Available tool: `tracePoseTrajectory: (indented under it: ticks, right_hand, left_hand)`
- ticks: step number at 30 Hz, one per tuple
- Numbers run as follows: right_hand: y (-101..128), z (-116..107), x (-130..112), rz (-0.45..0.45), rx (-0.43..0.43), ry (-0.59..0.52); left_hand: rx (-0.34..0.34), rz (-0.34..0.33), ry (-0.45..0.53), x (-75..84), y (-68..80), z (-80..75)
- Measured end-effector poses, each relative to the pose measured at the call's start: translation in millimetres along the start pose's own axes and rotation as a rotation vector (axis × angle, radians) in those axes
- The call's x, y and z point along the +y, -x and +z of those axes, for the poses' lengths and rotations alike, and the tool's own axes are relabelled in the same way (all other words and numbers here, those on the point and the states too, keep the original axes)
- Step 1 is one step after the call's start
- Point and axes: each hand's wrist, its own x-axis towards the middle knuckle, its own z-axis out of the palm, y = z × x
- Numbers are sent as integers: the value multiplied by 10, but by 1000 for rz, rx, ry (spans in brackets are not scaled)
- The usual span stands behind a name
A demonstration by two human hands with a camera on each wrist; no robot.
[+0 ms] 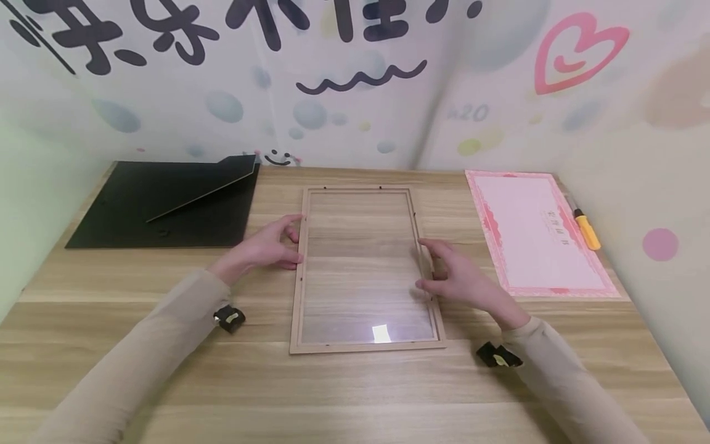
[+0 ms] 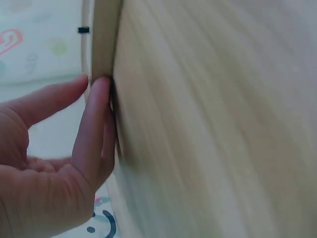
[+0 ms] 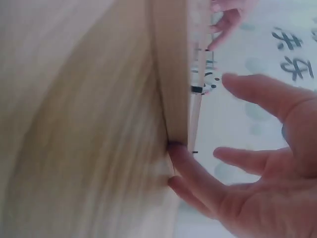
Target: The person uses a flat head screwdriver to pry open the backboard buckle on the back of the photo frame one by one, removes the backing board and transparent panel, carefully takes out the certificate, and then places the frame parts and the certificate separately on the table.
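Observation:
A light wooden picture frame [image 1: 296, 308] lies flat on the table, with a clear pane [image 1: 360, 265] inside its border and small dark tabs along the edges. My left hand [image 1: 266, 245] touches the frame's left side with its fingertips. In the left wrist view one finger [image 2: 91, 129] presses against the outer wall of the frame [image 2: 104, 39]. At the right side is my right hand [image 1: 463, 277], thumb and fingers spread. The right wrist view shows a fingertip [image 3: 179, 151] touching the outer wall, while two other fingers stay lifted above the border.
A black backing board [image 1: 122, 203] with a fold-out stand [image 1: 211, 194] lies at the back left. To the right is a pink-bordered certificate sheet [image 1: 532, 240], and beside it a screwdriver with a yellow handle [image 1: 588, 231]. A printed wall [image 1: 355, 111] rises behind the table.

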Motion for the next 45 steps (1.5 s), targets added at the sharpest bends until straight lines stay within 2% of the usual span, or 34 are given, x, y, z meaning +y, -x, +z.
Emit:
tracePoseTrajectory:
  ticks: [3, 7, 12, 18, 22, 26, 30, 33, 37, 41, 45]
  right_hand:
    - [-13, 2, 11, 45, -13, -36]
    - [-18, 28, -3, 49, -43, 68]
    - [-21, 35, -23, 35, -45, 128]
    - [1, 30, -40, 28, -49, 115]
    - [5, 56, -112, 45, -32, 145]
    - [-4, 139, -271, 35, -35, 202]
    - [6, 251, -438, -9, -89, 271]
    - [19, 322, -524, -38, -126, 295]
    - [22, 384, -579, -84, -137, 270]
    - [18, 427, -592, -155, -117, 256]
    - [19, 471, -607, -205, -143, 272]
  left_hand:
    - [41, -39, 39, 7, 1, 26]
    - [94, -94, 83, 34, -1, 59]
    - [106, -97, 90, 48, -3, 48]
    - [63, -97, 139, 31, -6, 21]
    - [37, -91, 148, 18, -2, 16]
    - [0, -81, 246, 10, -6, 19]
    - [-52, -72, 396, -17, -24, 29]
    - [-81, -55, 471, -33, -28, 33]
    - [-106, -46, 530, -32, -22, 27]
    - [-115, -65, 569, -15, -20, 31]
    - [-119, -64, 620, 9, -33, 63]
